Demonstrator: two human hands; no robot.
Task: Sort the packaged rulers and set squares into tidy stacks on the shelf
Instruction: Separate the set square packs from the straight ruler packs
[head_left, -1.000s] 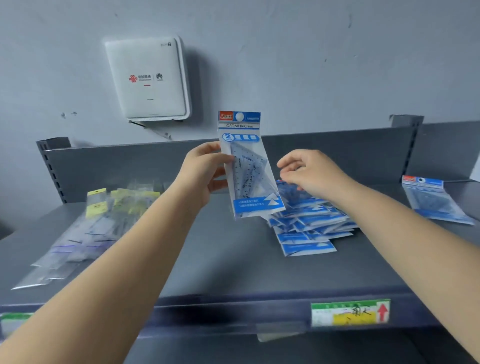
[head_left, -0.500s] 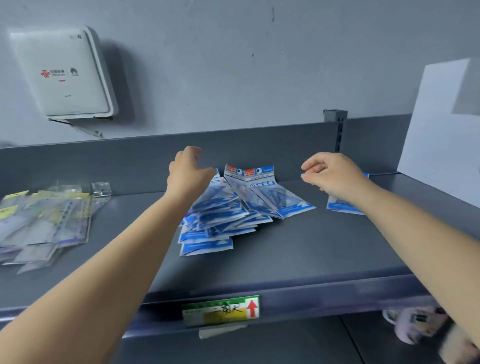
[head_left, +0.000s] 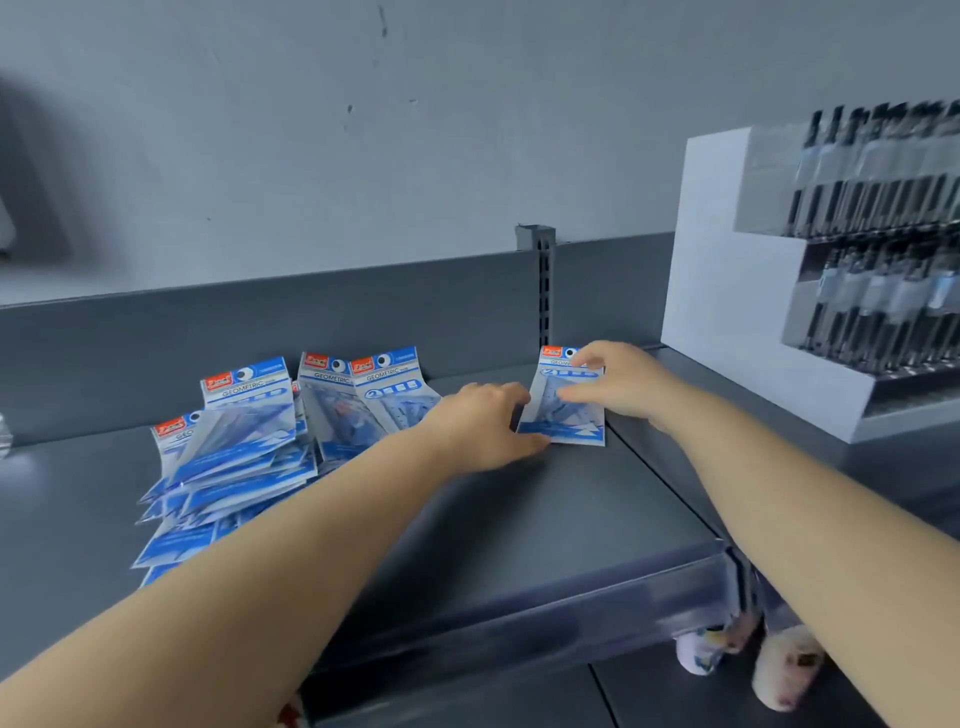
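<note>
Your left hand (head_left: 480, 426) lies at the left edge of a single pack (head_left: 566, 410), thumb at its lower left corner and fingers curled along its side; whether it grips the pack or only touches it, you cannot tell. Your right hand (head_left: 618, 382) rests on the pack's right and top, fingers spread and only slightly bent, pressing down on it. The pack lies flat on the shelf (head_left: 519, 519), header card toward the back panel (head_left: 260, 322), just beside the seam where the next shelf section begins.

To the left, apart from that pack, is the pile (head_left: 244, 457) of like blue-and-white packs marked GEOMETRIC, fanned and overlapping untidily; your left forearm crosses above its right edge. Two packs (head_left: 363, 395) at the pile's back lean close to the back panel.

On the right section stands a white stepped display (head_left: 727, 291) holding rows of dark pens (head_left: 883, 218), blurred. Behind is a grey wall (head_left: 363, 130).
</note>
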